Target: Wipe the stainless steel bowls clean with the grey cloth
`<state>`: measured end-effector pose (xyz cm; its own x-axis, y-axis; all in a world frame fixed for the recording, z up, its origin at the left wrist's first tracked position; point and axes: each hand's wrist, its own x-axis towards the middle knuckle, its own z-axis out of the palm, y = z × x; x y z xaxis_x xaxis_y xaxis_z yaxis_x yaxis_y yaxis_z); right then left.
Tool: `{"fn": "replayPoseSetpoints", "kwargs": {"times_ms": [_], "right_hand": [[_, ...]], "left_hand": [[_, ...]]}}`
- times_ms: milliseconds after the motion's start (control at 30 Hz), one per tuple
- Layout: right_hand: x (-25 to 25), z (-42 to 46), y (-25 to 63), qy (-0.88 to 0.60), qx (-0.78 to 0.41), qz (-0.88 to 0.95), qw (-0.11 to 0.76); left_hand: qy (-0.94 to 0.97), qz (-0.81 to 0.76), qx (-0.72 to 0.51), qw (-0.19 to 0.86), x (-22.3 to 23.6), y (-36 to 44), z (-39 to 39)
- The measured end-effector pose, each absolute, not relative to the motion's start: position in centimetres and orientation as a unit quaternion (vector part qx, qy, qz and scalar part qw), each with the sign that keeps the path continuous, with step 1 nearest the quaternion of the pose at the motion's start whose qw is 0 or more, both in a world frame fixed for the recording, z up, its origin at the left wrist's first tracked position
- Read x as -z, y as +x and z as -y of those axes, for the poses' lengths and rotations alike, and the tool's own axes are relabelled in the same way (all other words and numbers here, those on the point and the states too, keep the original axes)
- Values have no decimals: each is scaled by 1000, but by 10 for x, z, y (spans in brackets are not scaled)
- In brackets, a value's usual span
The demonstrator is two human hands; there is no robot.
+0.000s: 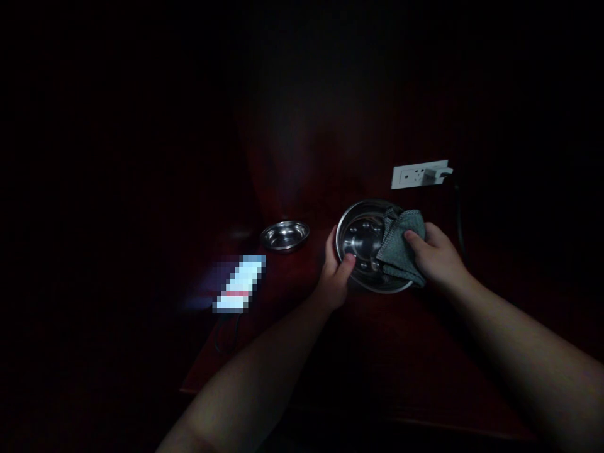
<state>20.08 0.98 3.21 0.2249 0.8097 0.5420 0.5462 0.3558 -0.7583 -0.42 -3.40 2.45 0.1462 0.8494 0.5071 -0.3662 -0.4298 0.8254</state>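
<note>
A shiny metal bowl (361,242) is held up over the dark red table, its hollow side tilted toward me. My left hand (336,277) grips its left rim, thumb inside and fingers around the outer wall. In my right hand (436,251) is a grey-green cloth (403,245), pinched under the thumb and draped over the bowl's right rim and partly inside. The fingers behind the cloth are hidden, so whether they also press the bowl's wall I cannot tell. A smaller, shallow metal dish (285,236) rests on the table to the left of the bowl.
A lit, pixelated screen (240,284) glows at the left of the table (401,352), with a thin cable (226,336) below it. A white wall socket (419,174) holds a plug, its cord hanging down at right. The surroundings are very dark.
</note>
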Motion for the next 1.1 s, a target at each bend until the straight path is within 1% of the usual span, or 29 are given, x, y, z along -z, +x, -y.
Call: {"fn": "replayPoseSetpoints", "kwargs": {"times_ms": [100,200,400,533,867,1100], "right_hand": [[-35,-7,196,-566,-159,597,545],[-38,-3,193,-552,-173,609,543],[-39,-2,193,-561,-159,621,523],[-41,0,192,-566,-152,622,520],[-42,-1,194,-555,-129,638,519],[-45,2,193,-573,-144,630,504]], "left_hand": [[604,-202,-608,474,-25,-1,38],[593,-219,-615,470,-26,1,38],[578,-232,-620,478,-26,0,34],[579,-232,-627,467,-27,-1,33],[568,-250,-617,484,-30,-3,35],[566,-273,-606,487,-30,-4,34]]}}
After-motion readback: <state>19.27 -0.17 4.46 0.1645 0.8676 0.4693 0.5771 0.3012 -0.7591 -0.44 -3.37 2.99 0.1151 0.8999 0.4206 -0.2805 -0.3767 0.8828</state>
